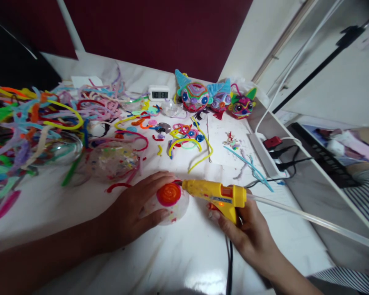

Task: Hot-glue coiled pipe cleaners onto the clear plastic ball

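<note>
A clear dome (180,209) rests on the white table, bearing an orange spiral disc with a red rim (169,194). My left hand (141,205) grips the dome from the left, fingers over its far side and thumb on its near side. Wrapped round the handle of a yellow glue gun (207,190) is my right hand (246,229). The gun points left, its nozzle at the right edge of the disc near a short dark red strip. A long clear glue stick (295,213) sticks out of the gun's back, and an orange light glows on its side.
Colourful pipe cleaners (33,119) are heaped at the left, beside another clear dome (112,159). Three decorated masks (195,97) stand at the back near a small clock (159,93). A power strip (269,157) lies right; a black cable (229,266) hangs below the gun.
</note>
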The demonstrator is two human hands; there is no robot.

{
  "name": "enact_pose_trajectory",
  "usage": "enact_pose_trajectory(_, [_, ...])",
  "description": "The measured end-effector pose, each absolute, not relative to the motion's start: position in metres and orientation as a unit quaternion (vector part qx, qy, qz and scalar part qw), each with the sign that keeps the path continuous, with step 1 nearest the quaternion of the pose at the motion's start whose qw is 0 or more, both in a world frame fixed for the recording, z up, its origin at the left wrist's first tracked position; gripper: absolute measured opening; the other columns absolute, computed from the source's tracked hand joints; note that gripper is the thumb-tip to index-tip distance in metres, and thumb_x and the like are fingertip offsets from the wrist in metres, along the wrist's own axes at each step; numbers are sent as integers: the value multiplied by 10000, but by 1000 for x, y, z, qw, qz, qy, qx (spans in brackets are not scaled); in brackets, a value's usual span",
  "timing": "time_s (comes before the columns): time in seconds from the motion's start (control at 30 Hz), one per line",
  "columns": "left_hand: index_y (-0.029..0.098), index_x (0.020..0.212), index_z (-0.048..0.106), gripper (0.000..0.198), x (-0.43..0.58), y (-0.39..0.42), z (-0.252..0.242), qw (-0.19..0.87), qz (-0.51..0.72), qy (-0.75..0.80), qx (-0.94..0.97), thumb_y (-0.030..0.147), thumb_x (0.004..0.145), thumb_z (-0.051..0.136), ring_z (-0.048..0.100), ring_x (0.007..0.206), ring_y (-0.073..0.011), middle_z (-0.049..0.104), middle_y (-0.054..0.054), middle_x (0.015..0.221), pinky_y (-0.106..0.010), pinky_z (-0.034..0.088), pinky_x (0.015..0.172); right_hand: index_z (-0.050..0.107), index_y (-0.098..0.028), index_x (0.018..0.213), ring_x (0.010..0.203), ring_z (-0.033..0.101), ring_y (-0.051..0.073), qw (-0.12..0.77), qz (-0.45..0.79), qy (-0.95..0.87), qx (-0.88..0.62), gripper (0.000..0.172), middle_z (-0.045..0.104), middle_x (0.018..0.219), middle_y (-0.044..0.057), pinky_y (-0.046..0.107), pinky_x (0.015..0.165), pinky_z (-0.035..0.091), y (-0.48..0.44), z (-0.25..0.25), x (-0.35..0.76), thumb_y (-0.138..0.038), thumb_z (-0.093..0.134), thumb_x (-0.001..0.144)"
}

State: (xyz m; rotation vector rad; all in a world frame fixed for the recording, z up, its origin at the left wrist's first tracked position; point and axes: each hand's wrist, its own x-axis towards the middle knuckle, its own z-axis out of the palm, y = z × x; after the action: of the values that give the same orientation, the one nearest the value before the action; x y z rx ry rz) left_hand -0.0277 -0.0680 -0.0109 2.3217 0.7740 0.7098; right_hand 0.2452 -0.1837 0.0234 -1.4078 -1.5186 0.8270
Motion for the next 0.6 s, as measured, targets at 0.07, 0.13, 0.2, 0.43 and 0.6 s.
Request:
enact_pose_trajectory(0.07, [313, 1547, 403, 567, -28, -67, -11, 293, 260, 291, 873, 474, 1026, 560, 478, 1468, -295, 499, -52, 1598, -439, 397, 1245, 509, -367, 1265, 862, 667, 163, 434, 322, -616, -573, 329, 592, 1121, 21, 208, 601, 548, -185, 24, 246, -180, 602, 1011])
enact_pose_trajectory(0.13, [327, 1550, 392, 571, -28, -67, -11, 298, 259, 290, 872, 482, 1026, 556, 472, 1472, -292, 497, -43, 1599, -440, 398, 1245, 506, -353, 1261, 911, 671, 184, 432, 311, -621, -576, 317, 588, 1121, 31, 232, 644, 565, -185, 24, 246, -183, 599, 1010])
enact_pose_trajectory(0.2, [335, 1553, 383, 570, -28, -67, -11, 301, 260, 288, 871, 491, 1030, 547, 467, 1474, -291, 496, -39, 1598, -445, 397, 1246, 513, -340, 1246, 891, 664, 182, 432, 300, -625, -577, 304, 582, 1113, 32, 233, 639, 562, -186, 25, 246, -181, 606, 1004])
enact_pose_trajectory(0.43, [304, 1552, 385, 566, -27, -66, -12, 295, 256, 286, 875, 489, 1039, 539, 439, 1495, -282, 481, -55, 1607, -434, 368, 1262, 529, -338, 1205, 825, 627, 149, 421, 266, -632, -593, 284, 566, 1100, 16, 213, 651, 552, -197, 23, 250, -163, 604, 994])
enact_pose_trajectory(0.6, [294, 1543, 396, 563, -28, -66, -12, 301, 251, 287, 874, 509, 1039, 528, 426, 1500, -283, 487, -55, 1601, -443, 351, 1270, 500, -335, 1284, 915, 663, 181, 422, 279, -610, -610, 355, 572, 1149, 43, 257, 741, 586, -207, 16, 253, -182, 626, 989])
